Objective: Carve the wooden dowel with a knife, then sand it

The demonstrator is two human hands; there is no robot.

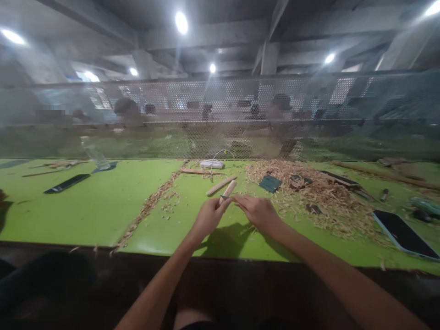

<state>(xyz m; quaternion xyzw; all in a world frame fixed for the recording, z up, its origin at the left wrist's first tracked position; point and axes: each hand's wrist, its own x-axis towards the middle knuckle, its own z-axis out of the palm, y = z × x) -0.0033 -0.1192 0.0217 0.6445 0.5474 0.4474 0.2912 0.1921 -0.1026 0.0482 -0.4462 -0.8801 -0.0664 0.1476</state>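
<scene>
My left hand (209, 214) is closed around a pale wooden stick (228, 189), whose rounded far end points up and away from me. Close on its right, my right hand (257, 210) is closed on a small knife; the dark blade (224, 197) lies across the stick near my left thumb. My right fingers hide the knife's handle. Just beyond my hands, a second pale wooden stick (220, 185) rests on the green table (165, 238).
Curled wood shavings (330, 206) are heaped at the right, with a dark green sandpaper piece (270, 183) beside them. A phone (405, 233) lies far right, another phone (67, 184) left. A clear bottle (94, 153) leans near the perforated screen (220, 137). A white power strip (211, 164) sits behind.
</scene>
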